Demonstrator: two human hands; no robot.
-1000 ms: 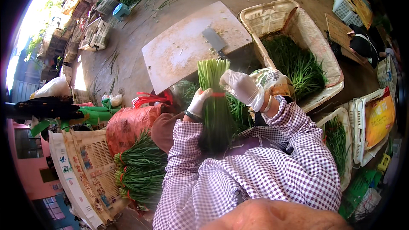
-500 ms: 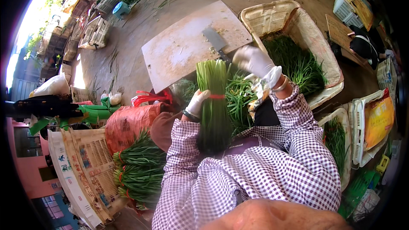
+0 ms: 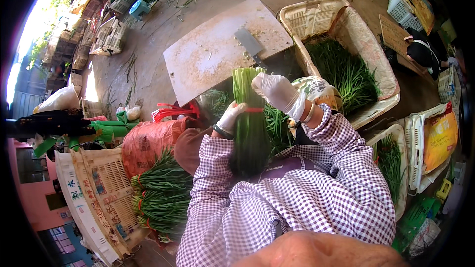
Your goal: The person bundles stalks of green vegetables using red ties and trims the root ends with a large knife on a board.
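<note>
Upright in front of me stands a thick bunch of garlic chives (image 3: 250,131), pale cut ends up and dark leaves down, with a red band round it. My left hand (image 3: 230,118), in a white glove, is wrapped round its left side near the band. My gloved right hand (image 3: 279,91) is closed at the upper right of the bunch, its fingertips against the pale stems; what they pinch is hidden. Just beyond lies a white cutting board (image 3: 213,49) bearing a cleaver (image 3: 249,42) and small scraps. Loose chives (image 3: 278,123) lie beside the bunch.
A lined plastic crate (image 3: 316,20) of loose chives (image 3: 341,71) stands at the right. Tied bunches of chives (image 3: 163,200) are stacked at the left, beside a red sack (image 3: 148,143) and a pale crate (image 3: 111,188). Red ties (image 3: 173,111) lie near my left hand.
My right hand has come down and left, from a blur beside the cleaver's handle to the stem ends. The left hand and the bunch have barely shifted.
</note>
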